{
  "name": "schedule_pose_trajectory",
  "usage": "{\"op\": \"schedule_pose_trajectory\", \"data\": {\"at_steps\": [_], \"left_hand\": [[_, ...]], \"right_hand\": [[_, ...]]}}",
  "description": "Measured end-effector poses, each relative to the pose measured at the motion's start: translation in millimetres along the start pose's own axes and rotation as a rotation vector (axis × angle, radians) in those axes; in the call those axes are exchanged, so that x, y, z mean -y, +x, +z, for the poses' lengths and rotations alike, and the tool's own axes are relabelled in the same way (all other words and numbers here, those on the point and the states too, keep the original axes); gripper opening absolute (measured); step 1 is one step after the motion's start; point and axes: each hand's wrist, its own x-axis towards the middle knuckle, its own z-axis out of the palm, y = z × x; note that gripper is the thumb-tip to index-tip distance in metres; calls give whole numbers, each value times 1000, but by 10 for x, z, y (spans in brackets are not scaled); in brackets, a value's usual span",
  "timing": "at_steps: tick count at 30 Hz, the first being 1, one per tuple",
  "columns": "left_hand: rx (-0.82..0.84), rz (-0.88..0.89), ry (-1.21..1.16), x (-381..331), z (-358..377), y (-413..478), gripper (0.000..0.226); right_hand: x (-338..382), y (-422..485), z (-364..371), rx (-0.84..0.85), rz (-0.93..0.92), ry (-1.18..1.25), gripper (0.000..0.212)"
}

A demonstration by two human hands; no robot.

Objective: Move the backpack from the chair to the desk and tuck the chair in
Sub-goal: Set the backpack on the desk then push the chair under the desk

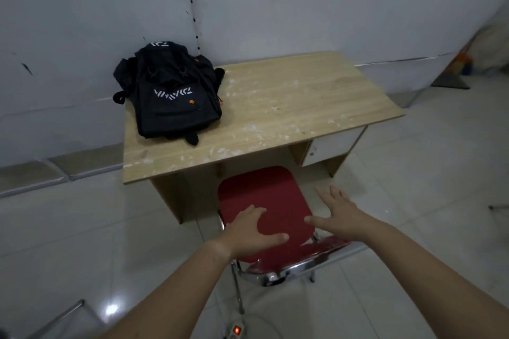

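Note:
A black backpack [170, 91] with white lettering and orange zip pulls lies flat on the left part of the wooden desk [289, 102]. A red chair [272, 195] with a chrome frame stands in front of the desk, its seat front reaching under the desk edge. My left hand [252, 231] rests on the near left of the red seat, fingers spread. My right hand [338, 215] hovers at the seat's right edge, fingers apart, thumb touching the red surface. Neither hand holds anything.
The desk stands against a white wall and has a white drawer [333, 146] on its right side. A power strip [235, 330] with a lit red switch and its cable lie on the tiled floor near my feet. Brooms [465, 63] lean at the far right.

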Motion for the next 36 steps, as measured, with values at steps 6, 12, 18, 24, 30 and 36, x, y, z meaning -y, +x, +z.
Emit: {"op": "schedule_pose_trajectory", "data": {"at_steps": [6,12,18,24,30,36], "left_hand": [[-11,-12,-21,-112,332,-202,106],[-129,-83,6,-339,648,-295,107],[-220,-79,134,-485,981,-340,112],[-338,-28,355,-406,1347,-266,60],[-378,-8,388,-312,1298,-138,43],[-401,21,361,-263,1307,-97,48]], "right_hand": [[-165,-95,102,62,-64,-15,101],[-449,-183,110,88,-188,-49,101],[-774,-281,184,124,-239,-136,105],[-1036,-242,368,-37,-387,-389,67],[-963,-74,322,-112,-441,-473,30],[-999,36,369,-99,-465,-436,42]]}}
